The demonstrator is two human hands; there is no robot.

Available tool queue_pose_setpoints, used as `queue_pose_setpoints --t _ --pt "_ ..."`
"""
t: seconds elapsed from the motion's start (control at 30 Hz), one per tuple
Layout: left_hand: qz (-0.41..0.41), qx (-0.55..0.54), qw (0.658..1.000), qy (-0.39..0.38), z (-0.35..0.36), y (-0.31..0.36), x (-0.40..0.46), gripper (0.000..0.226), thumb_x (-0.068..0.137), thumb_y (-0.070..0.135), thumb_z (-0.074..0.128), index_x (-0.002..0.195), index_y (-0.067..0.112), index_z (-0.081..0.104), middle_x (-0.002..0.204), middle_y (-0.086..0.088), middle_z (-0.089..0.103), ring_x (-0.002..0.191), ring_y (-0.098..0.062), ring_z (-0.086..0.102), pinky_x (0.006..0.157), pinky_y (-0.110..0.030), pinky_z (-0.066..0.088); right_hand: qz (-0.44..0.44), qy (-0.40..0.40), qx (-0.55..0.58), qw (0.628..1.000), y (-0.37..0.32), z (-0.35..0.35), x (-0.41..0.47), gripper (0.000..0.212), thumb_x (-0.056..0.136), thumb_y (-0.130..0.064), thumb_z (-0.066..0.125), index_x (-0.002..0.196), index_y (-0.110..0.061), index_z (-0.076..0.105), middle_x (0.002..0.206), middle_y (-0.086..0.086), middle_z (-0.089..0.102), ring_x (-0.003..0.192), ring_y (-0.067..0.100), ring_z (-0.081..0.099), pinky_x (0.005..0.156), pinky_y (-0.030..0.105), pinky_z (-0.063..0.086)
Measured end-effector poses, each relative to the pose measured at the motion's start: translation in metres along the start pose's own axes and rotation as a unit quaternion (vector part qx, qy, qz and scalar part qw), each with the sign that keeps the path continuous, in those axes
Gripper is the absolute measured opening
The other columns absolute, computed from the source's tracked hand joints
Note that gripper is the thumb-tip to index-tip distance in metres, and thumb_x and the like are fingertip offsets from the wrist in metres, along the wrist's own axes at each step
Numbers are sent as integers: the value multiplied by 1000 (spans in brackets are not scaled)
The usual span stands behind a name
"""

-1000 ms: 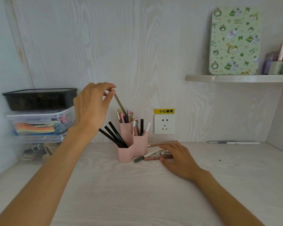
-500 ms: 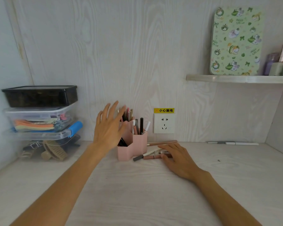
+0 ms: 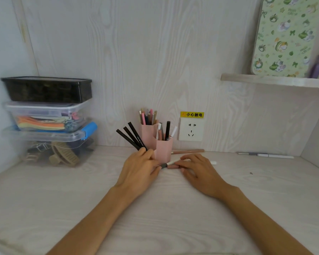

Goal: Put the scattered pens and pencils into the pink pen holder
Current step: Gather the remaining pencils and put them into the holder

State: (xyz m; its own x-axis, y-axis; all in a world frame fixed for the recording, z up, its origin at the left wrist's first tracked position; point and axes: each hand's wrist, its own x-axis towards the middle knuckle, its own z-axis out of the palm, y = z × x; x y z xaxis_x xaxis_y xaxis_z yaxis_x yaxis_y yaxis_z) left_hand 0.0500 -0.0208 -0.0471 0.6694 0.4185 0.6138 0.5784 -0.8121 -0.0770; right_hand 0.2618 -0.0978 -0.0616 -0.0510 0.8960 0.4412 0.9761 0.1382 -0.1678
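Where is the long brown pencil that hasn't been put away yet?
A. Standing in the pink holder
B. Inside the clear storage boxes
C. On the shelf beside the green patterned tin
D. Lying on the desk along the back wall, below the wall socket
D: the brown pencil lies flat on the desk against the back wall, just right of the pink pen holder and below the wall socket.

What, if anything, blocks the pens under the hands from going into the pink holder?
Nothing visible. The pens lie on the desk just in front of the pink pen holder, left hand and right hand on them. Its compartments are open-topped, already partly filled.
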Motion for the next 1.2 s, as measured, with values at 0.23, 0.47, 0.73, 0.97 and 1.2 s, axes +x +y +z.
queue_pose_setpoints --t 0.23,0.47,0.73,0.97,1.2 --pt "-28 -24 999 -30 2 3 -5 26 92 35 50 108 26 69 98 5 57 96 -15 48 67 -25 31 -23 49 -44 998 -8 -9 -1 19 84 -38 62 99 -31 70 122 -11 56 119 11 44 101 30 34" --pt "-163 -118 980 -4 -10 -21 -17 17 84 32 55 91 28 70 97 13 62 86 -9 55 64 -23 39 89 190 163 964 -16 -35 11 10 83 -24 67 93 -24 69 92 -12 65 87 4 57 75 14 43" --pt "-208 -157 965 -35 -7 -26 -20 18 78 40 60 89 29 70 84 12 67 81 -12 60 66 -24 42 151 371 445 801 -52 -94 55 23 90 -9 56 109 -14 44 88 5 67 81 10 68 79 24 57" --pt "-225 -160 961 -29 -8 -27 -22 20 79 46 61 89 31 71 86 13 69 81 -9 60 66 -23 40 67 357 361 859 -88 -92 79 34 93 -11 53 124 -16 40 94 7 68 84 13 69 76 21 56" --pt "-233 -168 957 -34 -8 -28 -23 20 80 45 61 89 30 70 88 13 68 82 -8 58 66 -22 40 67 264 176 946 -82 -70 75 29 89 -22 61 116 -23 51 90 -5 66 79 12 67 74 29 56"
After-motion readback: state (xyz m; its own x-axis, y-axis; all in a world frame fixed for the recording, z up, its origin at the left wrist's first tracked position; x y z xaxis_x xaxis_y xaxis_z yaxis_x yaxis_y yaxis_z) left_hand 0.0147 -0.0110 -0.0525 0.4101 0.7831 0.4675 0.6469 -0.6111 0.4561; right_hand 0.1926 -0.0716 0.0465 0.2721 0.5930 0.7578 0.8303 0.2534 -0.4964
